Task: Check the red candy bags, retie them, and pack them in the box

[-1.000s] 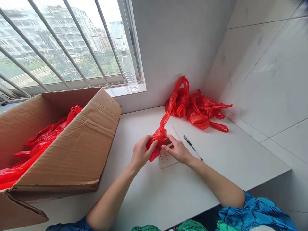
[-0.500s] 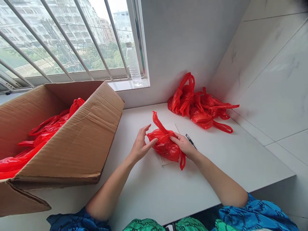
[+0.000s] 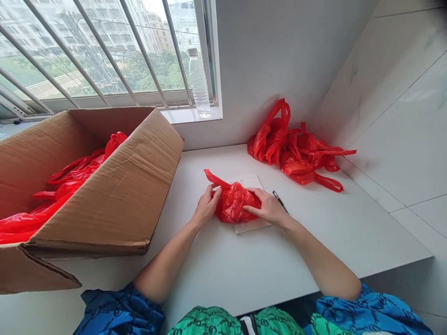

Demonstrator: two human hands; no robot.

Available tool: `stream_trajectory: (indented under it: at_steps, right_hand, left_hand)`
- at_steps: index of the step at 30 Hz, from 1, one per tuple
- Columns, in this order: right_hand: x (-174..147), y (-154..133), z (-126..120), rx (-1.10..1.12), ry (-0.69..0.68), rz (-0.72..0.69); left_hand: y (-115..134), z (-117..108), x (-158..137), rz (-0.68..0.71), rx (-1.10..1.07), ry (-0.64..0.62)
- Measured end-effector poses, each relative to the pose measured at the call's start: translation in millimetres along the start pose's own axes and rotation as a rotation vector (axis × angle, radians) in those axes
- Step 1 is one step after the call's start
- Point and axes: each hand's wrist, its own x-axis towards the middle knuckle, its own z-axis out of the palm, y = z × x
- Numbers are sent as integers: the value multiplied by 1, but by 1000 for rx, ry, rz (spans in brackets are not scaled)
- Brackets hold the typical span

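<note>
While both arms reach forward over the white table (image 3: 202,284), the left hand (image 3: 206,204) and the right hand (image 3: 267,205) sit on 2 sides of a red bag (image 3: 237,202). The elbows are bent a bit and point outward. The left thumb and fingers come close together and pinch the bag's left edge. The right thumb lies across the front of the bag, and the right fingers reach over its top, spread away from the thumb. I cannot tell if they squeeze. The bag is right between the fingers, over some white paper (image 3: 256,226) with small marks. It is thin, shiny plastic, crumpled into a round lump, and 1 strip pokes up past the left fingertips.

Well to the left of the left fingers is a big open box (image 3: 118,200). It is brown cardboard with wrinkles on its side. Inside is a heap of shiny red plastic (image 3: 73,179).

Past the right fingers, near the wall, is a pile of red bags (image 3: 296,153), all crinkly, with handle loops sticking out. Just beside the right fingers lies a thin black pen (image 3: 279,200). Far beyond the left fingers, a clear bottle (image 3: 200,90) stands upright by the window.
</note>
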Motion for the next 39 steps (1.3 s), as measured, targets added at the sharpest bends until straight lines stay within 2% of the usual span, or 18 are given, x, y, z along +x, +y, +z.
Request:
stream_trajectory:
  at_steps: [3,6,9,13,17,20,26,36,39]
  right_hand:
    - [0,-1,8,-79,35,52]
    - [1,3,10,47,47,166]
    - [2,7,10,240,53,220]
    - [4,2,11,561,12,303]
    - [1,-15,9,847,-131,345]
    - [0,-23,10,858,-155,342]
    - [0,-18,11,972,-150,384]
    - [-2,-21,8,963,-198,372]
    - [-2,-19,9,896,-193,317]
  left_hand:
    - [6,-4,-4,-4,26,-74]
    - [12,-4,-10,28,154,-200]
    - [13,0,-12,45,162,-207]
    - [10,8,-10,39,-51,-145]
    - [11,13,-11,27,-313,-143]
    - [13,16,-14,44,-371,-104]
    - [16,18,-17,85,-420,2]
    - [17,19,-20,163,-355,76]
    - [16,18,-20,205,-294,84]
